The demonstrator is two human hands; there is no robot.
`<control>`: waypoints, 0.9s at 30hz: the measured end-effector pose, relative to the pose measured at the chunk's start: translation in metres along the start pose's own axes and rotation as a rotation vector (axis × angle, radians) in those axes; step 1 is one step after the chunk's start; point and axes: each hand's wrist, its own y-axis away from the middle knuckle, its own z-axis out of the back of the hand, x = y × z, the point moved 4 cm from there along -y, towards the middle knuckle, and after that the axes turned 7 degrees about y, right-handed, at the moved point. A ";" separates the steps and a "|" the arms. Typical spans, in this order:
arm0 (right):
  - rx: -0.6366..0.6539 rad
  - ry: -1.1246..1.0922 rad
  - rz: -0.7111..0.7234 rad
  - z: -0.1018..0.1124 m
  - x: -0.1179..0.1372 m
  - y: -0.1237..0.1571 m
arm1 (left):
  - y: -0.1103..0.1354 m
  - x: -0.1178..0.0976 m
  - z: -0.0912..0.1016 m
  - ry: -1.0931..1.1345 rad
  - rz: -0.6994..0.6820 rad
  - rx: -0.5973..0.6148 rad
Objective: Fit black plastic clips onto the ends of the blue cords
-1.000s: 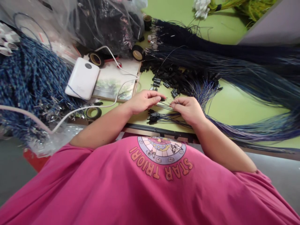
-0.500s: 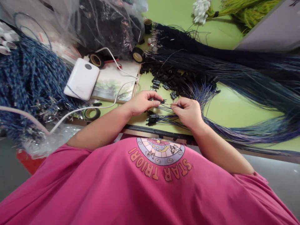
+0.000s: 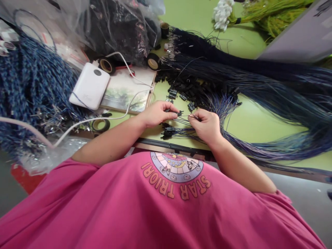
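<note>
Pinched between the thumb and fingers of my left hand (image 3: 160, 112) is a small black connector (image 3: 180, 113), its end poking out past the fingertips. My right hand (image 3: 206, 124) is closed on a thin wire (image 3: 189, 116), whose tip shows between the two hands. Fingertips cover most of the wire and connector, so whether they are joined I cannot tell. Just below the hands lies a cluster of black connectors (image 3: 168, 131) with wires attached, running right beneath my right hand. A heap of loose black connectors (image 3: 192, 86) sits beyond my fingers.
Long dark blue wires (image 3: 259, 76) spread across the green table (image 3: 272, 121) at right. On the left are a white power bank (image 3: 90, 86) with its cable, a book (image 3: 124, 93), tape rolls (image 3: 101, 124) and twisted blue wires (image 3: 33, 76). Yellow-green wires (image 3: 275, 20) lie at the back.
Both hands keep their grips in nearly the same place. My right hand has shifted very slightly left, and the camera view has moved a little.
</note>
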 end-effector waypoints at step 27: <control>0.257 0.255 0.102 -0.016 -0.016 -0.023 | 0.001 -0.002 0.013 -0.507 -0.090 0.188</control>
